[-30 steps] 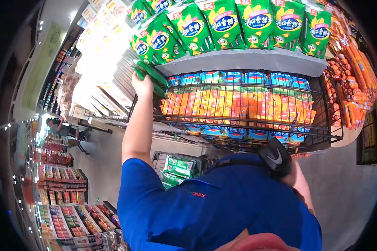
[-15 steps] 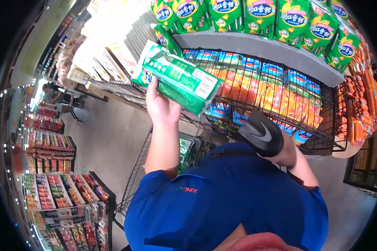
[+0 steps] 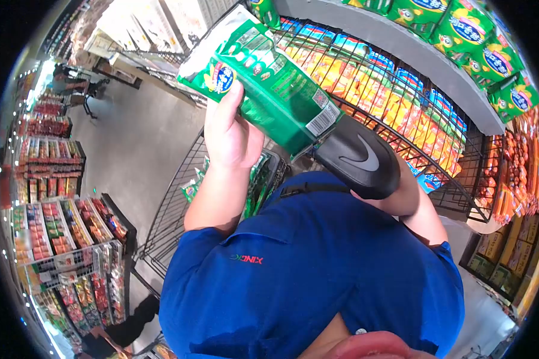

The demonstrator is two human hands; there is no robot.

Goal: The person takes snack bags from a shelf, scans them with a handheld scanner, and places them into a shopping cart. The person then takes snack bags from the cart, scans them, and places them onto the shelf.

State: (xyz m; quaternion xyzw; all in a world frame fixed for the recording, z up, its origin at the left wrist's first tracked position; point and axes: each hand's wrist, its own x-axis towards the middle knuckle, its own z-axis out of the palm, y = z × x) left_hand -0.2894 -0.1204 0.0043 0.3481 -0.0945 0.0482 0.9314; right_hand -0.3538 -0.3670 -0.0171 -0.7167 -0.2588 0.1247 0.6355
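Note:
My left hand is closed on a green snack bag, its thumb lying over the printed front near the round blue logo. The bag is tilted, with its barcode end down to the right. My right hand, mostly hidden, grips a black handheld barcode scanner with a grey curved mark on top. The scanner's front end is right by the barcode end of the bag; I cannot tell if they touch.
A wire shopping cart with green bags inside stands at left. Ahead, a wire rack holds orange and blue packs below a grey ledge of green bags. Snack shelves line the left aisle.
The snack bag has turned and come closer, with its barcode end now at the scanner. The scanner has moved slightly left and up. The view has shifted rightward.

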